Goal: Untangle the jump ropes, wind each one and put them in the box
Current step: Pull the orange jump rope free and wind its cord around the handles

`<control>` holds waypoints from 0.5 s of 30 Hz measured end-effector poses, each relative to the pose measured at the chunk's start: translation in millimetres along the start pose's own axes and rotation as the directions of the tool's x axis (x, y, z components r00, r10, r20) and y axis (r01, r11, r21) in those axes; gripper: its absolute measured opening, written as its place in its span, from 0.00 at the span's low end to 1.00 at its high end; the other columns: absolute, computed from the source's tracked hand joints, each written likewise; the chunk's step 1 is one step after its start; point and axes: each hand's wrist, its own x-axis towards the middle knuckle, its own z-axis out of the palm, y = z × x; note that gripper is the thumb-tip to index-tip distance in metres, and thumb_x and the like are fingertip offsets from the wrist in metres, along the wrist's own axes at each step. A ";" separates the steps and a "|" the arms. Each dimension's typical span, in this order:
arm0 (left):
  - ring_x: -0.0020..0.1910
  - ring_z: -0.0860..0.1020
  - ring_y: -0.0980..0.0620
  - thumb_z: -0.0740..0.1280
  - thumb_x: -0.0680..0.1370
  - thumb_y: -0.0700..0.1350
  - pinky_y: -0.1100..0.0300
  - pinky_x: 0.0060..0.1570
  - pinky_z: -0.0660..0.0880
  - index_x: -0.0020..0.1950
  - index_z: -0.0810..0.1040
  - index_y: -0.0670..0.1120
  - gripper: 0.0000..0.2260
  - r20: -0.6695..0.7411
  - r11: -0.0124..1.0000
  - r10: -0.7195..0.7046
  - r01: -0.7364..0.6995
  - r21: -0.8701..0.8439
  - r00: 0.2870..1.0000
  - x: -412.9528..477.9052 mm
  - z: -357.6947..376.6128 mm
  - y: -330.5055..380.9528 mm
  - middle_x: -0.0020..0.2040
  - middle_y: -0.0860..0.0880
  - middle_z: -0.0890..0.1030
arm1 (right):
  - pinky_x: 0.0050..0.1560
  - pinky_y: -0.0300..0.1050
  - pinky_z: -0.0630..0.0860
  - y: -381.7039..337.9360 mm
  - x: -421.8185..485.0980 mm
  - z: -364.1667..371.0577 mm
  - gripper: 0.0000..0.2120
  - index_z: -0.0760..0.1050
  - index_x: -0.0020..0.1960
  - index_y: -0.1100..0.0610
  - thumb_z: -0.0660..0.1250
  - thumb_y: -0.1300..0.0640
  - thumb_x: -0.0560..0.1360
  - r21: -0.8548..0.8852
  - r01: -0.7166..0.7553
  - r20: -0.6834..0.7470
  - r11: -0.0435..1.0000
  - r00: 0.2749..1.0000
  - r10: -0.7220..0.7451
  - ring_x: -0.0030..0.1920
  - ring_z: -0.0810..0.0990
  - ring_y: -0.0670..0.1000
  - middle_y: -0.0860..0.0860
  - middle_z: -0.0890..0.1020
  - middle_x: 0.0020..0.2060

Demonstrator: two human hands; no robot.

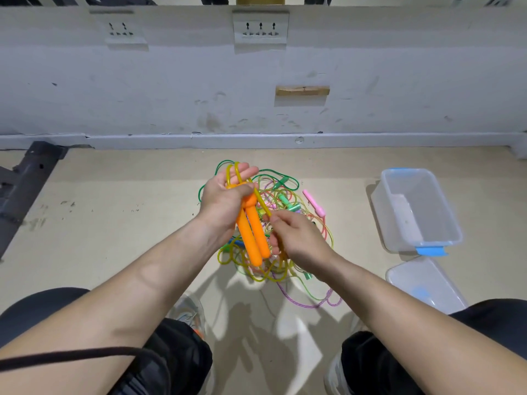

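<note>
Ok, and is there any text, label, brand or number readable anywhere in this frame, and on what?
No readable text anywhere in the head view.
Orange handles in the left hand: plain, no print.
Clear plastic box and its lid: no label or lettering visible.
Wall socket plates: only pin holes, no legible markings.
</note>
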 end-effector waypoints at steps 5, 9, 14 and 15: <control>0.48 0.82 0.55 0.63 0.77 0.28 0.59 0.45 0.77 0.64 0.74 0.45 0.19 -0.144 0.993 0.118 -0.114 0.034 0.983 12.6 -5.7 5.4 0.61 0.49 0.82 | 0.33 0.51 0.71 0.0 -2.2 4.9 0.15 0.78 0.43 0.57 0.58 0.54 0.82 0.170 -0.088 -0.048 0.981 0.994 0.097 0.26 0.72 0.52 0.54 0.76 0.27; 0.50 0.81 0.62 0.63 0.79 0.30 0.67 0.47 0.77 0.66 0.73 0.45 0.18 -0.210 0.985 0.171 -0.159 0.071 0.963 7.7 0.5 -1.9 0.61 0.51 0.81 | 0.34 0.49 0.77 -9.9 -15.8 30.1 0.08 0.75 0.49 0.54 0.58 0.54 0.81 0.208 -0.011 0.050 0.978 0.999 0.001 0.25 0.74 0.48 0.49 0.75 0.27; 0.47 0.80 0.67 0.64 0.80 0.33 0.69 0.50 0.75 0.64 0.72 0.47 0.16 -0.325 0.990 0.126 -0.139 -0.016 0.937 3.6 11.7 -9.1 0.60 0.52 0.81 | 0.48 0.50 0.76 -6.0 -29.0 56.0 0.08 0.71 0.57 0.48 0.55 0.56 0.82 -0.033 0.170 0.076 0.985 0.983 -0.167 0.43 0.79 0.52 0.49 0.81 0.42; 0.48 0.80 0.63 0.65 0.79 0.33 0.66 0.53 0.77 0.63 0.72 0.47 0.15 -0.334 0.993 0.087 -0.110 -0.052 0.939 4.5 13.0 -8.7 0.59 0.52 0.82 | 0.54 0.51 0.75 -2.0 -29.3 57.8 0.14 0.69 0.65 0.51 0.54 0.55 0.82 -0.140 0.254 0.057 0.957 0.967 -0.248 0.51 0.78 0.55 0.53 0.81 0.50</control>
